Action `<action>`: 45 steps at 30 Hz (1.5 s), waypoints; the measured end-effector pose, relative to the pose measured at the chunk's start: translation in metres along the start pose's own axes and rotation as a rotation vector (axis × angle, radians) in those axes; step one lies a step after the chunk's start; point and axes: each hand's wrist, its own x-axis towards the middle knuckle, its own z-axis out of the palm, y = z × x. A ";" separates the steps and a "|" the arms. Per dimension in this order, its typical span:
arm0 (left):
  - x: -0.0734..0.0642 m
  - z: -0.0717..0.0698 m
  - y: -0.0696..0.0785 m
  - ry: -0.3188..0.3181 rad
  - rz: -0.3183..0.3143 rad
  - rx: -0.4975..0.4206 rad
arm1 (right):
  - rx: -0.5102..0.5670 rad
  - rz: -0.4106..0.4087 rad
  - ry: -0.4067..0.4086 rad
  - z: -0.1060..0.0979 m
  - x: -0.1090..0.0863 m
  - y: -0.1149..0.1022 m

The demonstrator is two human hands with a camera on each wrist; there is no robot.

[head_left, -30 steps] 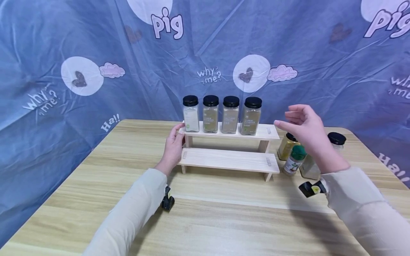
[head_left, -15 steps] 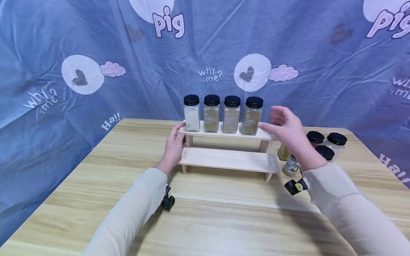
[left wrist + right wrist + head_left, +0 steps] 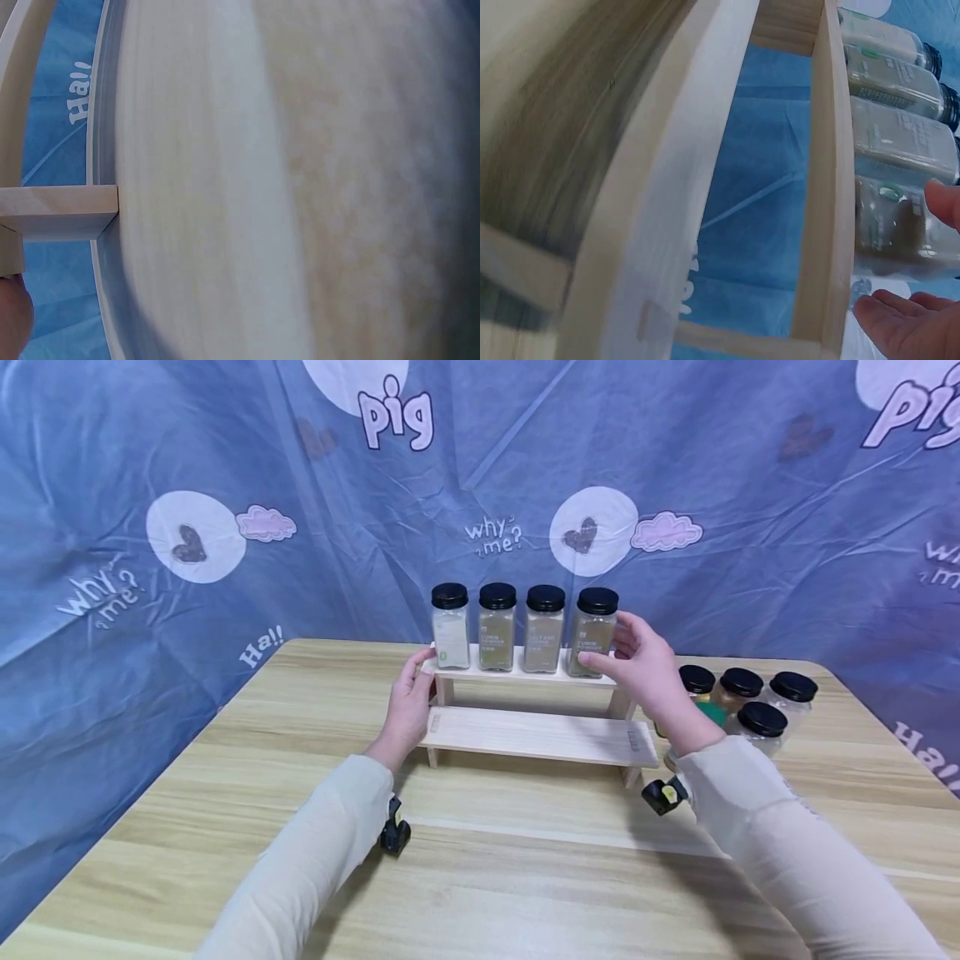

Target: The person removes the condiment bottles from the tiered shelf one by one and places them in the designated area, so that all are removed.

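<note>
A two-tier wooden rack (image 3: 536, 735) stands on the table, with several black-lidded spice jars in a row on its upper step. My left hand (image 3: 408, 706) grips the left end of that step; a bit of it (image 3: 13, 319) shows at the wood in the left wrist view. At the row's right end is a cumin powder jar (image 3: 596, 635), with my right hand (image 3: 648, 664) around its right side. The thumb lies across the jar's front, while the other fingers (image 3: 896, 319) extend past its side, a gap showing between them and the glass in the right wrist view.
Right of the rack, several more spice jars (image 3: 763, 722) stand grouped on the table (image 3: 480, 877), one with a green lid (image 3: 711, 713); my right forearm partly covers them. A blue printed cloth (image 3: 337, 527) hangs behind the table.
My right hand has moved left, from above the grouped jars to the rightmost jar on the rack, uncovering more of the group. My left hand stays on the rack's end.
</note>
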 end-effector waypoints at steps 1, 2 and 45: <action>0.000 0.000 0.000 -0.001 0.001 0.001 | 0.015 -0.002 0.004 0.002 0.001 0.000; 0.000 0.000 0.000 -0.002 0.003 0.002 | 0.032 -0.005 0.010 0.004 0.002 0.000; -0.001 0.000 0.000 -0.002 0.003 -0.008 | 0.109 -0.250 0.370 0.031 0.000 0.008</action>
